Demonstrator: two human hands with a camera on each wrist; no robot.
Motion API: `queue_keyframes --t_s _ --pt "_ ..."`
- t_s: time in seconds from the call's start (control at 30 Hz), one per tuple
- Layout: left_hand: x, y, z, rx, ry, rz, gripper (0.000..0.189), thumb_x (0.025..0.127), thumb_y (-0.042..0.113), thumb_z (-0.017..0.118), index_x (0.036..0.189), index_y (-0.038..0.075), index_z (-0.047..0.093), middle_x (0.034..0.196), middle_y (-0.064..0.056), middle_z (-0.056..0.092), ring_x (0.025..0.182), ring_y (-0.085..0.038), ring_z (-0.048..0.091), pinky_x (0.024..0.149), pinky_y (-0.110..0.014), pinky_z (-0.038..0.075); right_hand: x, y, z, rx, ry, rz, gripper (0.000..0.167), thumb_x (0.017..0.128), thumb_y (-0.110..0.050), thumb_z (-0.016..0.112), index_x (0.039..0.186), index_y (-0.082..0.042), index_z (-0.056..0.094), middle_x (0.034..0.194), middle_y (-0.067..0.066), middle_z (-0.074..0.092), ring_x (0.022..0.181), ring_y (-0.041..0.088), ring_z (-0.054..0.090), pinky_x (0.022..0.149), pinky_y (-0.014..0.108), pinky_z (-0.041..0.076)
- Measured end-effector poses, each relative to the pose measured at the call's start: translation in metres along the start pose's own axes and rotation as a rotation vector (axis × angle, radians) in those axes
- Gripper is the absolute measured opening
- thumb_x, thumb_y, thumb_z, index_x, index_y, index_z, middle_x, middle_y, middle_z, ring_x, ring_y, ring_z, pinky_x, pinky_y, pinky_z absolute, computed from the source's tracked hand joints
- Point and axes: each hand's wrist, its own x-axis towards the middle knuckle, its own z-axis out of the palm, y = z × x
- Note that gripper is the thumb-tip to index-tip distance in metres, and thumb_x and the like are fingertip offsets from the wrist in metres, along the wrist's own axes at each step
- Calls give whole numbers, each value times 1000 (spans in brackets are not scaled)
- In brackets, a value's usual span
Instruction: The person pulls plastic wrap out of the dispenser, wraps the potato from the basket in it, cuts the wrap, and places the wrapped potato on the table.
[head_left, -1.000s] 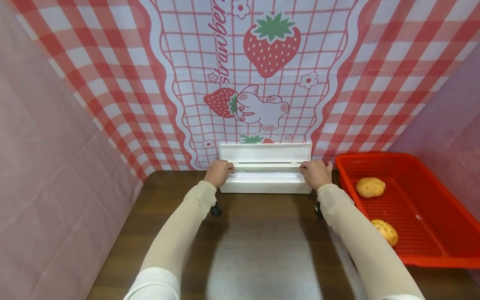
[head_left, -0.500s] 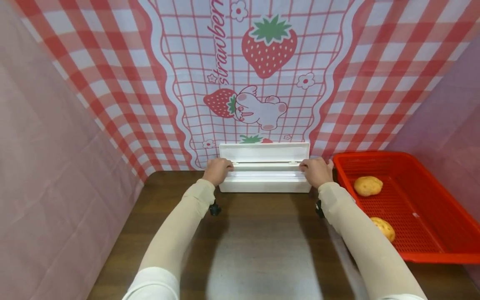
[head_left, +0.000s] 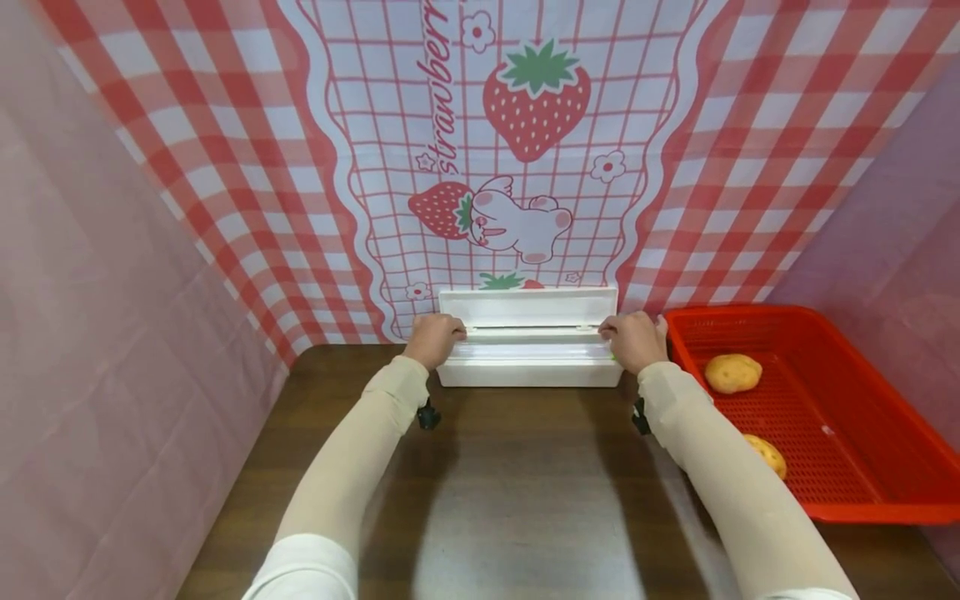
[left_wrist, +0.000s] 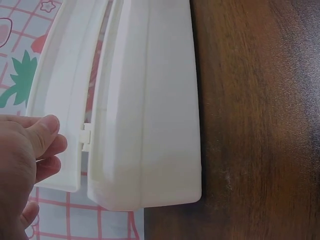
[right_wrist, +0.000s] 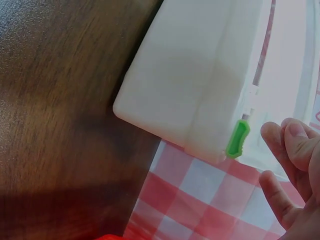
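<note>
A white cling film dispenser box [head_left: 528, 375] stands at the table's back edge, its lid [head_left: 528, 307] raised against the cloth. A shiny strip of clear cling film [head_left: 532, 352] shows along its opening. My left hand [head_left: 435, 337] is at the box's left end, thumb pressed to fingertips in a pinch on the film. At the other end my right hand [head_left: 636, 340] pinches likewise, little finger held apart in the right wrist view. Between the fingers the film is too clear to make out. A green slider [right_wrist: 238, 139] sits at the box's right end.
On the right, a red plastic basket [head_left: 870, 512] holds two potatoes, one potato [head_left: 733, 373] toward the back and another potato [head_left: 768, 457] partly behind my right sleeve. A strawberry-print checked cloth [head_left: 536, 108] hangs behind the brown wooden table [head_left: 525, 467].
Both hands stay nearly still at the box's ends. The head view has shifted slightly, and a speck of green now shows beside my right fingers.
</note>
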Motion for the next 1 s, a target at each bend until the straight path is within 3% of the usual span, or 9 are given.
queue_keyframes --t_s 1.0 --pt "5 11 -30 45 21 28 9 94 20 74 96 15 80 92 -1 76 89 -21 69 92 -51 44 4 -6 -24 7 63 -48 16 95 -6 64 96 -9 80 92 12 75 102 37 58 103 76 16"
